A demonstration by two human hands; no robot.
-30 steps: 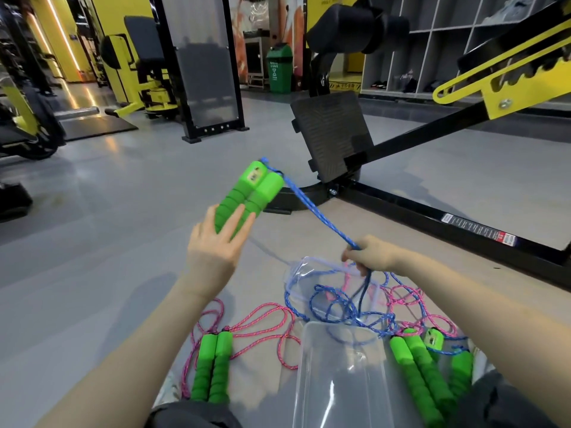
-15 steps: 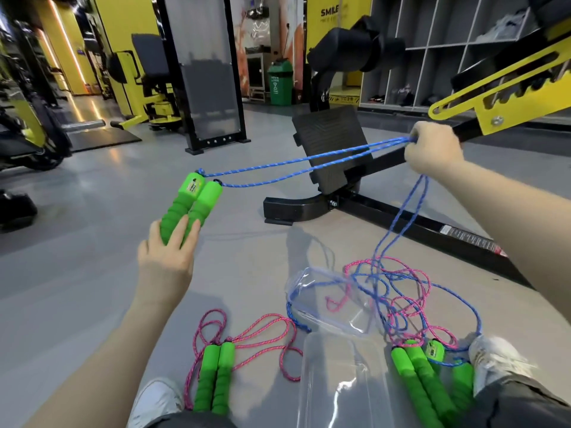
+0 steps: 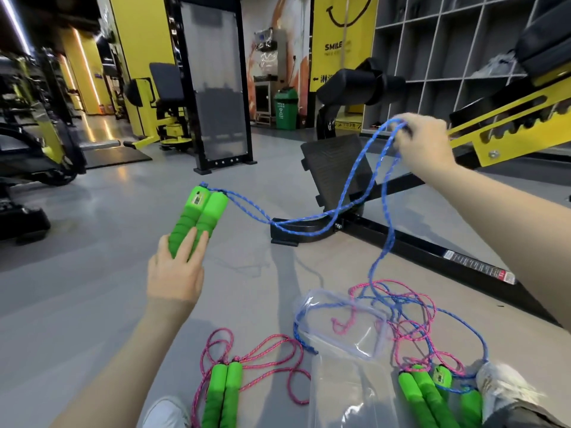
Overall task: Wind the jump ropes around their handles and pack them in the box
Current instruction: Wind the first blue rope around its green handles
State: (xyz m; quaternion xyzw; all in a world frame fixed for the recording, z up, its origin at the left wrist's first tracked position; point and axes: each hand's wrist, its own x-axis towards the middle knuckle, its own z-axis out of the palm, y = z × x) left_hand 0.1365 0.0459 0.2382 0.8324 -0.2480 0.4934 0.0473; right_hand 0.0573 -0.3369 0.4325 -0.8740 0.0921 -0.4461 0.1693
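Blue jump rope (image 3: pixel 349 196): its two green handles (image 3: pixel 200 217) are side by side and tilted up-right, off the floor. The left hand (image 3: pixel 176 273) grasps their lower ends, with fingers (image 3: pixel 193 245) lying straight along the foam. Cord leaves the handle tops as two strands, sags, crosses itself and rises to the right hand (image 3: pixel 425 143). That hand is raised high on the right and clenched on a bight of the cord. One strand drops from it to the floor into a tangle of blue and pink cord (image 3: pixel 411 313).

Clear box (image 3: pixel 349 396) is on the floor at bottom centre, between the legs. Nothing can be made out inside it. A clear flat piece (image 3: pixel 340 325) lies just beyond it, lid or pouch, cannot tell which, with some cord over its right edge.

Pink jump rope (image 3: pixel 272 356) lies loose on the floor left of the box, its green handle pair (image 3: pixel 222 393) lying parallel and touching. More green handles (image 3: pixel 426 396) are bunched right of the box, their cords running into the tangle. A white shoe (image 3: pixel 167 412) shows bottom left, a second shoe (image 3: pixel 500 384) bottom right.

Grey floor (image 3: pixel 92 288). Black machine frame (image 3: pixel 432 251) runs diagonally behind the cord. Green bin (image 3: pixel 285 109) stands far back.
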